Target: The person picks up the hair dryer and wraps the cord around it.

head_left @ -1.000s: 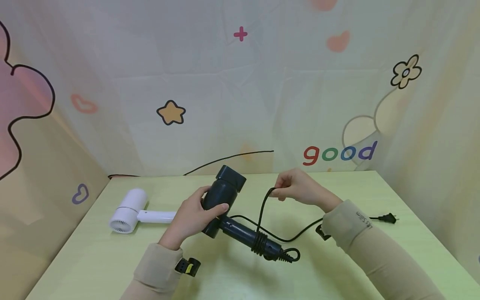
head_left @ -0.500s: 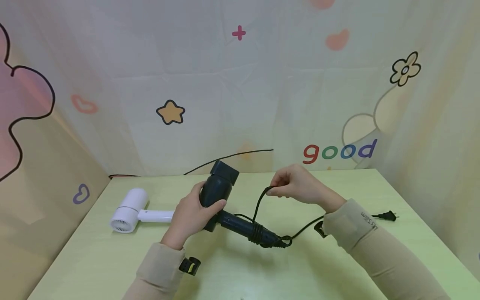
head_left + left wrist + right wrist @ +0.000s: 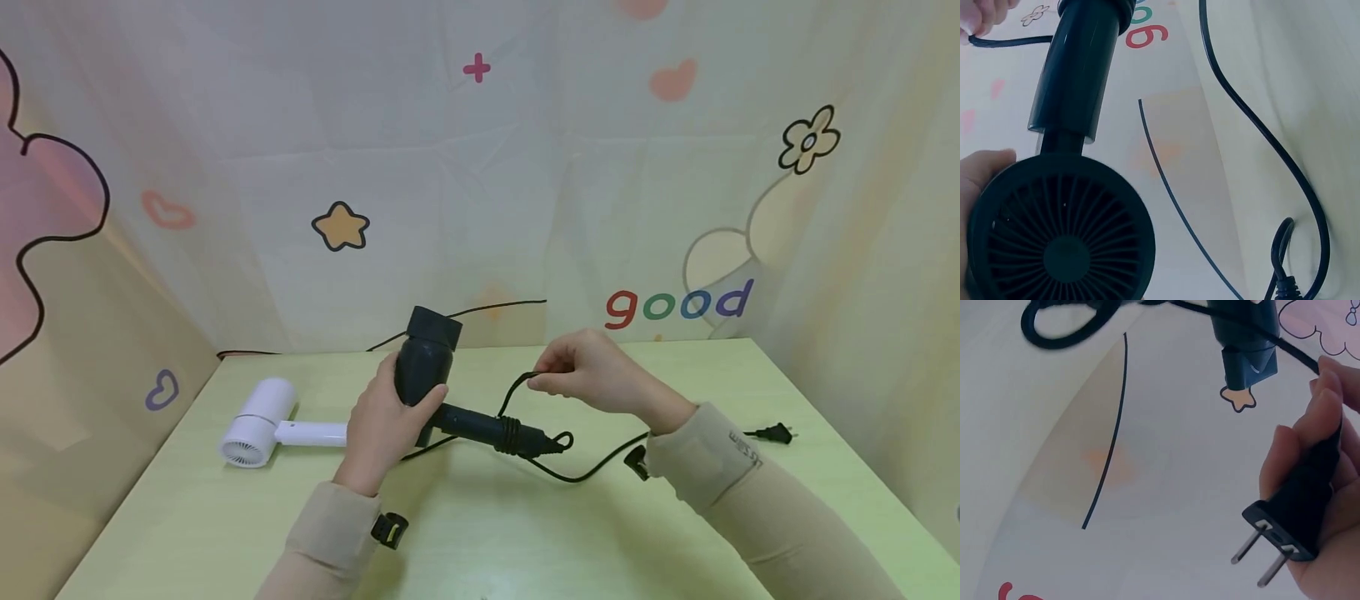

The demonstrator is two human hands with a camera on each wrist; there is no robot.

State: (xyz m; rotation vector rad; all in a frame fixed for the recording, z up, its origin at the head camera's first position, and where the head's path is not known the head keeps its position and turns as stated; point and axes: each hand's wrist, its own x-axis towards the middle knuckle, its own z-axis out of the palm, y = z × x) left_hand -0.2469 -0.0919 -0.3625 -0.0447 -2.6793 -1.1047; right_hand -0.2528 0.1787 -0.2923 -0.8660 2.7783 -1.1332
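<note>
My left hand grips the barrel of a black hair dryer, thumb across its front. A flat nozzle tops the barrel, and the handle points right, raised above the table. Several turns of the dryer's power cord circle the handle, whose end carries a small cord loop. The right hand pinches the cord's free end up and to the right of the handle. In the right wrist view, a two-pin plug sits within that hand's fingers. The left wrist view shows the round air grille close up.
A white hair dryer lies on the pale table at left, its handle end hidden behind my left hand. Another black cord runs along the table to a second plug at right. A printed curtain hangs behind.
The black hair dryer has turned more upright in my left hand, its handle rising and swinging toward level. The right hand, still pinching the cord, has shifted slightly left.
</note>
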